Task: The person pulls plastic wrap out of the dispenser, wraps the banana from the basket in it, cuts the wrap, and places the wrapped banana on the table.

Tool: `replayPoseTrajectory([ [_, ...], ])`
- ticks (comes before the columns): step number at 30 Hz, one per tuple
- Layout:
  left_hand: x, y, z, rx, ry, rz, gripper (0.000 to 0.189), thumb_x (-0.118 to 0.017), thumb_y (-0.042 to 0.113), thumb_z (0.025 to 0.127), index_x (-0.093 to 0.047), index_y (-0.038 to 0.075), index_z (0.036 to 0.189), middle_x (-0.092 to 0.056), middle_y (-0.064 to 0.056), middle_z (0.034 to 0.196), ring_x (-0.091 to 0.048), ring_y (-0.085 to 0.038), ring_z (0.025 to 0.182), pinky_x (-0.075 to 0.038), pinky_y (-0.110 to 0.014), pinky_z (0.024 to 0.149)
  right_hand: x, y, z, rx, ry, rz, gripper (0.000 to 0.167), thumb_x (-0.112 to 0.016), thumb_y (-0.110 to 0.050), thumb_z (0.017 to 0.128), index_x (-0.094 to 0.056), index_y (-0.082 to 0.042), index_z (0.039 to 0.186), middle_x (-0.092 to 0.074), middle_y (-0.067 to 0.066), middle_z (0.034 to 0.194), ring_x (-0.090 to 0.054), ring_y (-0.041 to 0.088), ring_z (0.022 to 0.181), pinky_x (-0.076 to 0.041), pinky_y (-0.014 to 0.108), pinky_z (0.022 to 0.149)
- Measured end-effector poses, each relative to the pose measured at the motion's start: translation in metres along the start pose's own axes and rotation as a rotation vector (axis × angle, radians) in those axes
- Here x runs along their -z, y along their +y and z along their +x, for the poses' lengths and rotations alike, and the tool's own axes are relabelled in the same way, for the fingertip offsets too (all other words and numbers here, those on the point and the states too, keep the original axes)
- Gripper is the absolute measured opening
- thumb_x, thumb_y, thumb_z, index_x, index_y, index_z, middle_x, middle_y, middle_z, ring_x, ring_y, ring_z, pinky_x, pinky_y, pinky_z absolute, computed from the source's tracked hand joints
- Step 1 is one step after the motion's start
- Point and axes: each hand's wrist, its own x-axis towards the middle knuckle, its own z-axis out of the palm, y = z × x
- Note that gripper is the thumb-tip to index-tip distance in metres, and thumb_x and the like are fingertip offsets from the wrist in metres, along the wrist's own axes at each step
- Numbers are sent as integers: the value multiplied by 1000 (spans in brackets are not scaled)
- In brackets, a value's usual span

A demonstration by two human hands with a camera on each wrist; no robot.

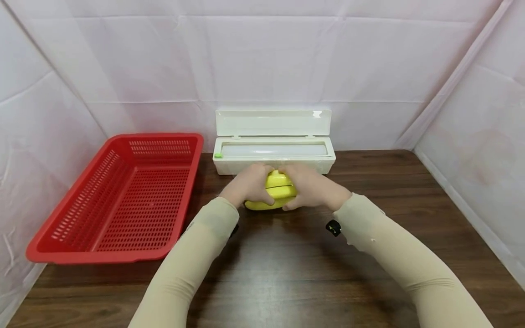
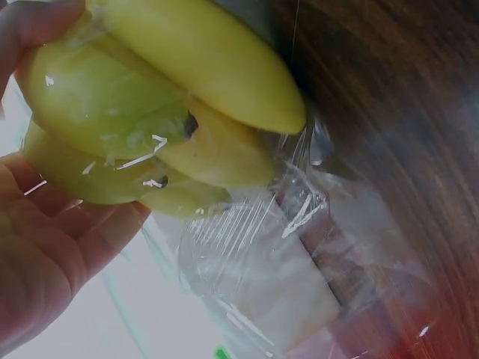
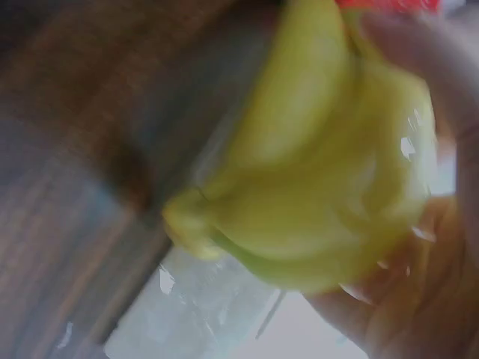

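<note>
A bunch of yellow bananas (image 1: 280,192) is between my two hands, just in front of the white cling film dispenser (image 1: 275,165). My left hand (image 1: 250,183) grips the bunch from the left, with its thumb on the near side. On the right, my right hand (image 1: 312,187) holds the other end in the same way. In the left wrist view, clear cling film (image 2: 239,247) lies over the banana tips and trails beyond them in wrinkles. The right wrist view is blurred; shiny glints show on the bananas (image 3: 314,202) there.
At the left stands a red plastic basket (image 1: 141,205) with slotted walls. The dispenser's lid (image 1: 272,123) is raised, and a white roll (image 1: 274,150) lies inside. A brown wooden table (image 1: 262,282) carries everything. White cloth (image 1: 262,59) hangs behind and at both sides.
</note>
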Motion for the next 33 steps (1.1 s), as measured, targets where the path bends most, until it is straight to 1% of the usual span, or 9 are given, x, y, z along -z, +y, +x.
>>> replayPoseTrajectory([
  [5, 1, -3, 2, -23, -9, -56, 63, -79, 28, 64, -58, 6, 118, -59, -2, 96, -54, -17, 81, -47, -28, 72, -5, -1, -5, -12, 66, -33, 70, -80, -32, 74, -49, -4, 130, -49, 15, 127, -53, 25, 103, -46, 38, 89],
  [9, 2, -4, 3, -24, -21, -121, 53, -79, 25, 63, -60, 9, 109, -59, 0, 88, -54, -16, 75, -45, -26, 66, -6, 6, -4, 9, 110, 15, 66, -80, -33, 73, -53, -8, 128, -56, 7, 116, -53, 21, 97, -46, 35, 84],
  [13, 5, -6, 2, -20, -44, -175, 47, -78, 22, 63, -62, 11, 105, -59, -1, 85, -52, -15, 72, -44, -26, 64, -5, 13, -3, 24, 122, 121, 61, -80, -36, 72, -54, -11, 121, -58, 0, 104, -53, 17, 87, -45, 32, 77],
  [17, 9, -6, 2, -21, -61, -194, 63, -77, 24, 63, -60, 8, 121, -61, -2, 94, -53, -16, 78, -44, -26, 67, -3, 17, -5, -8, 123, 191, 54, -81, -39, 70, -57, -14, 112, -58, -4, 95, -52, 14, 79, -44, 30, 71],
  [21, 8, -6, 1, -7, -69, -182, 82, -78, 28, 64, -48, 7, 138, -61, -5, 105, -52, -17, 85, -44, -26, 72, -3, 20, -5, -22, 123, 224, 51, -81, -40, 69, -60, -16, 108, -61, -6, 93, -52, 13, 76, -44, 29, 69],
  [24, 6, -5, -2, 10, -54, -199, 86, -78, 29, 65, -42, 11, 141, -60, -6, 105, -52, -19, 86, -44, -28, 73, -3, 22, -4, -32, 115, 240, 49, -81, -41, 69, -60, -17, 106, -61, -6, 90, -53, 13, 73, -45, 29, 66],
  [28, 4, -2, -7, 0, -12, -230, 71, -77, 27, 68, -41, 17, 128, -58, -5, 96, -54, -20, 82, -44, -31, 71, -2, 25, -1, -58, 92, 269, 46, -80, -42, 69, -60, -18, 102, -60, -4, 85, -53, 14, 70, -46, 29, 63],
  [30, 2, 0, -10, -15, 14, -214, 64, -76, 28, 69, -43, 18, 123, -58, -3, 92, -54, -20, 79, -44, -31, 69, 0, 27, 0, -74, 76, 285, 45, -80, -42, 69, -60, -18, 102, -60, -3, 85, -53, 14, 70, -47, 30, 63],
  [33, 0, 2, -15, -30, 62, -139, 61, -72, 33, 70, -44, 18, 122, -56, 0, 92, -53, -18, 78, -44, -32, 68, 1, 27, 2, -97, 58, 304, 46, -81, -40, 69, -61, -18, 103, -61, -2, 86, -54, 15, 72, -47, 30, 64],
])
